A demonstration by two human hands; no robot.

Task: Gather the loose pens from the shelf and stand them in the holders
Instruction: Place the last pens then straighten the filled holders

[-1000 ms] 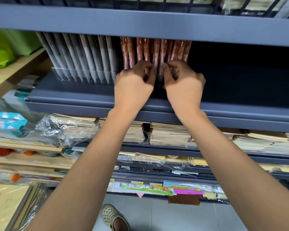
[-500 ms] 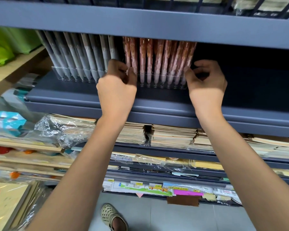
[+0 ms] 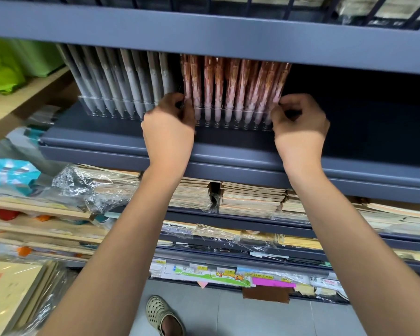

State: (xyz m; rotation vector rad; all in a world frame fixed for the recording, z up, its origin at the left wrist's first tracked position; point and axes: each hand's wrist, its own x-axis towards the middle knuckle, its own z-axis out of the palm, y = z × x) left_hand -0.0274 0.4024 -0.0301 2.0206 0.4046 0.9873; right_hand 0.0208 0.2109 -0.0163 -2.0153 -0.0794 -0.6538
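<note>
Several pink pens [image 3: 230,88] stand upright in a clear holder [image 3: 233,118] on the dark blue shelf [image 3: 228,151]. To their left, several grey pens [image 3: 121,81] stand in a second clear holder [image 3: 112,106]. My left hand [image 3: 169,124] grips the left end of the pink pens' holder, fingers curled around it. At the holder's right end my right hand [image 3: 300,122] has its fingers pinched on the edge. The pens' tops are hidden behind the shelf above.
The shelf to the right of the pink pens [image 3: 361,112] is dark and bare. Stacks of notebooks [image 3: 250,197] fill the shelf below. Plastic-wrapped paper goods [image 3: 92,185] lie at the left. A sandalled foot [image 3: 163,316] stands on the grey floor.
Both hands moved apart from the middle of the pink pens to the two ends of their holder, where they now close on it.
</note>
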